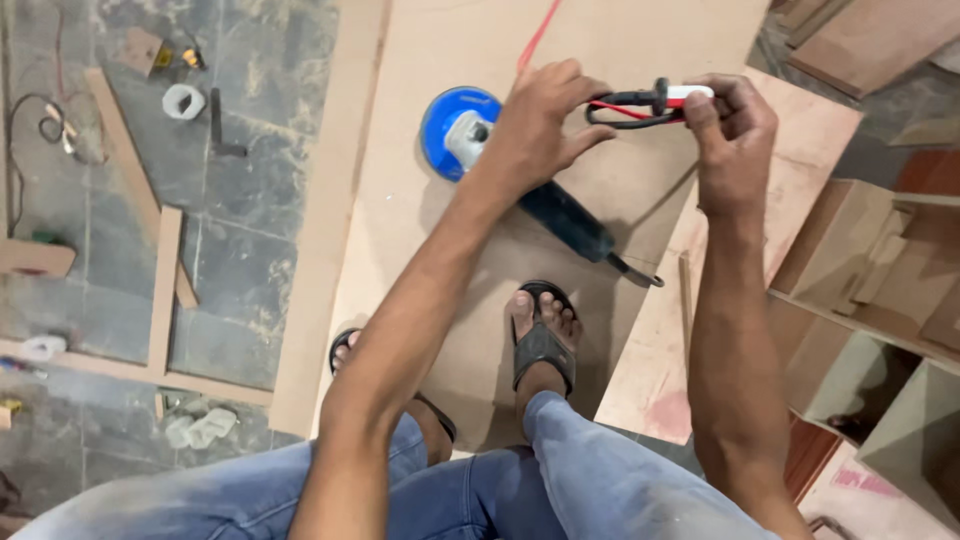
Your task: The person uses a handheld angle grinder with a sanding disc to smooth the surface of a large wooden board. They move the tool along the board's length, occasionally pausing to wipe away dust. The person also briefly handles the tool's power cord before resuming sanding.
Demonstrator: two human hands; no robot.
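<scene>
Left hand (540,120) and right hand (730,125): fingers closed, pinching a looped cord (635,108) taut between them. Grinder (520,175) lies on board (450,300) below, freeing both hands.

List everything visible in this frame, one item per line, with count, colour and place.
power tool: one, blue disc and dark handle, lying on the board below the hands
cable connector: one, black with red and white, held between both hands
red wire: one, red, running up from the hands
board: one large, tan, under the feet
wooden strips: several, tan, on the grey floor at left
cabinet boxes: several, brown, at right
sandals: two, black, on the feet
left hand: one, gripping the connector
right hand: one, gripping the connector's other end
</scene>
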